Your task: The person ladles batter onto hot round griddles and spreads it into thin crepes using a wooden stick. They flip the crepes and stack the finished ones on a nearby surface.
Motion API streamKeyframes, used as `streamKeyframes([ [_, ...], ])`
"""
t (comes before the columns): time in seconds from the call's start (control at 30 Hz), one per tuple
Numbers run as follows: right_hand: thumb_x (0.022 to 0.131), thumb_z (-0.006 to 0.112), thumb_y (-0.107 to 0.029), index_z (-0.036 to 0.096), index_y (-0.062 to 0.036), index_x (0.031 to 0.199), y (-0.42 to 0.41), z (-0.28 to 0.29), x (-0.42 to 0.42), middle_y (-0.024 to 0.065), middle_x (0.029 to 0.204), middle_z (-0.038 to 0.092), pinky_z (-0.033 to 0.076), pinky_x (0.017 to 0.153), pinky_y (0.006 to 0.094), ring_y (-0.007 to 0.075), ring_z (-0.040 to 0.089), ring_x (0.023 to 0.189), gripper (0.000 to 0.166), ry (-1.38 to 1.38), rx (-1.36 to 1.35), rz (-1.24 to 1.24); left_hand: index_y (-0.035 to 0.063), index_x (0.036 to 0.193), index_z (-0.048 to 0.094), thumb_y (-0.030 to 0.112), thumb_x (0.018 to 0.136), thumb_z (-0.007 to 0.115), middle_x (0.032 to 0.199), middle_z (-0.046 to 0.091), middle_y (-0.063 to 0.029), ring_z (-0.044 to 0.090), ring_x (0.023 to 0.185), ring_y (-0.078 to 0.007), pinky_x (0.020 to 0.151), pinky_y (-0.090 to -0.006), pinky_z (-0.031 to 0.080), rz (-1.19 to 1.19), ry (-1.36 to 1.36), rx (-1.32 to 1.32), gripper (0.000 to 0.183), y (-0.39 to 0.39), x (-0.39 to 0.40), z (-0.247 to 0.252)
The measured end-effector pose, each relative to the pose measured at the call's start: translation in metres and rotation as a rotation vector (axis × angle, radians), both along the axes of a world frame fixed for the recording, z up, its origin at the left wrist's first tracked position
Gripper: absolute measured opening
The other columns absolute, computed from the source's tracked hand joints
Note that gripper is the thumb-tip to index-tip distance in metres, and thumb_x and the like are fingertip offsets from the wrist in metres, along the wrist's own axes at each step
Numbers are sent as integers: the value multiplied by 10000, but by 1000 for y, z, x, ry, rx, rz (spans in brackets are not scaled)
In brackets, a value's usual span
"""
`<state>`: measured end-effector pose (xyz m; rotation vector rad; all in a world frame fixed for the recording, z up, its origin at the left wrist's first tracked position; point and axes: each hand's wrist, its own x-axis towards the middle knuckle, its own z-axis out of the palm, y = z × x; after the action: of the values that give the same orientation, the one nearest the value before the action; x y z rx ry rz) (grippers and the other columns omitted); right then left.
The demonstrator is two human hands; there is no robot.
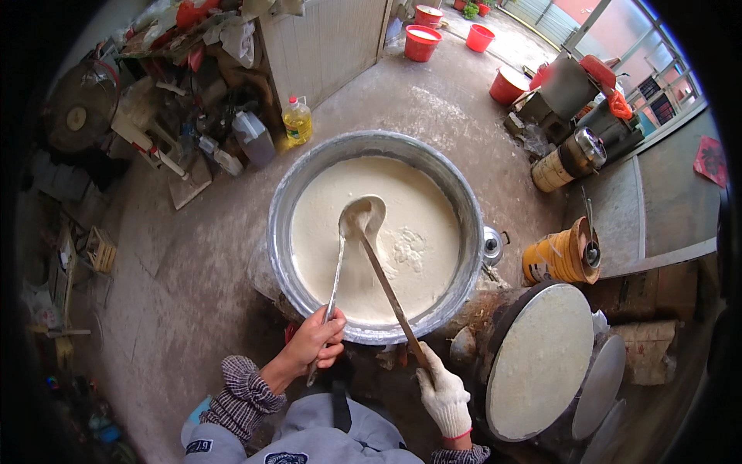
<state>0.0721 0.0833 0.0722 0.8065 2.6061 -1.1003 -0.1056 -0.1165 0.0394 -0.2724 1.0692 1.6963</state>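
A large round metal pot point(375, 334) stands before me, filled with a thick cream-coloured liquid point(324, 255). My bare left hand point(317, 342) grips the handle of a metal ladle point(363, 211), whose bowl is over the middle of the liquid. In my right hand point(443, 394), which wears a white knit glove, is a long wooden stick point(395, 301); its far end reaches into or over the ladle's bowl, the exact contact being unclear. Lumpy batter-like matter lies on the surface right of the ladle.
A large round griddle with a pale surface point(542, 362) stands at lower right, near a yellow bucket point(550, 261). A pot lid point(493, 245) lies right of the pot. An oil bottle point(297, 122) and plastic jug point(253, 139) stand beyond it at left; red buckets point(422, 45) stand farther off.
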Motion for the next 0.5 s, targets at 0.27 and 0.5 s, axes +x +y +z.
streamKeyframes([
  [0.27, 922, 550, -251, 403, -295, 1406, 3, -53, -22, 194, 781, 659, 497, 619, 509, 380, 656, 730, 508, -342, 180, 150, 90, 1007, 415, 176, 950, 471, 642, 412, 2, 355, 385, -100, 323, -280, 306, -146, 290, -474, 116, 20, -8, -130],
  [0.5, 890, 602, -202, 510, -249, 1342, 1, -38, -10, 198, 866, 679, 521, 710, 487, 387, 666, 811, 464, -318, 112, -21, 146, 985, 405, 151, 978, 485, 631, 328, 52, 287, 437, -36, 352, -200, 244, -23, -310, -13, 81, 44, 16, -125],
])
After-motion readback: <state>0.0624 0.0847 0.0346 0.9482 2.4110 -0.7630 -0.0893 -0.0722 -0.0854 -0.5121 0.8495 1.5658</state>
